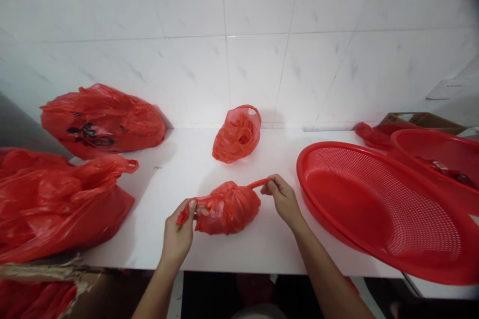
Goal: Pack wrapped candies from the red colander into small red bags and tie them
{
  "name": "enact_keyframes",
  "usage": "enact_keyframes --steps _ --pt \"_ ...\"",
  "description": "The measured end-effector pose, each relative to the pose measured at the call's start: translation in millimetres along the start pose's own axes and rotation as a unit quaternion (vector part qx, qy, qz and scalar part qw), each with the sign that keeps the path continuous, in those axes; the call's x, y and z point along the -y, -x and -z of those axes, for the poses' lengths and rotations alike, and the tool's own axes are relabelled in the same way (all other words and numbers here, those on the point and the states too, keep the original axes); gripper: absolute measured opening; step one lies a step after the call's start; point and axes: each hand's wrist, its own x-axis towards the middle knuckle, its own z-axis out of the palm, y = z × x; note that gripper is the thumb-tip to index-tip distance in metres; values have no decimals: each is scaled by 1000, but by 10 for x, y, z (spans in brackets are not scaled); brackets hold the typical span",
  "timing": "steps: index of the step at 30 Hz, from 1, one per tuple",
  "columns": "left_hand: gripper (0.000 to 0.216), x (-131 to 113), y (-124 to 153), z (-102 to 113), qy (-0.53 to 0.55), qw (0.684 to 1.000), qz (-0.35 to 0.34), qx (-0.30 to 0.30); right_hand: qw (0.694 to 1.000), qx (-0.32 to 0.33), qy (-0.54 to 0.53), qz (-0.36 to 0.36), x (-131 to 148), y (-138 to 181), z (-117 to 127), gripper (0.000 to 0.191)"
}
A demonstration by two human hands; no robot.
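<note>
A filled red plastic bag (229, 209) lies near the front of the white table, gathered at its top; what is inside is hidden. My left hand (179, 229) pinches the bag's left handle between thumb and fingers. On the other side, my right hand (281, 197) grips the end of the right handle, which is stretched out into a thin twisted strand. Both handles are pulled apart sideways. Behind it, against the wall, stands a smaller open red bag (237, 135) with crumpled red plastic in it.
Two large red bags (101, 124) sit at the left. To the right are a perforated red basket (348, 199) and another red basin (441, 144) holding small dark items. A cardboard box (422, 120) is at the back right; a torn carton (84, 286) stands at the lower left.
</note>
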Motion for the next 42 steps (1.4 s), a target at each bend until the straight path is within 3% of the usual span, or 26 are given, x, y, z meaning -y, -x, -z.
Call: enact_keyframes --steps 4,7,11,15,23,32,42 --pt "40 43 4 -317 18 994 -37 -99 998 -30 46 -5 -50 8 -292 21" --pt "41 46 -137 -532 -43 991 -69 -108 982 4 188 -11 -33 -8 -545 21" --pt "36 96 -408 -633 -135 988 -73 -35 960 30 277 -31 -144 -156 -686 23" --pt "33 181 -716 -644 -247 967 -51 46 943 18 327 -53 -316 -431 -609 23" --pt "38 323 -1177 -783 -356 929 -8 104 901 18 427 -74 -458 -837 -550 25" --pt "36 423 -1223 -848 -328 937 -1 119 902 16 426 -71 -560 -903 -493 25" --pt "50 443 -1126 -680 -158 974 -31 161 925 16 371 -85 -605 -942 -329 20"
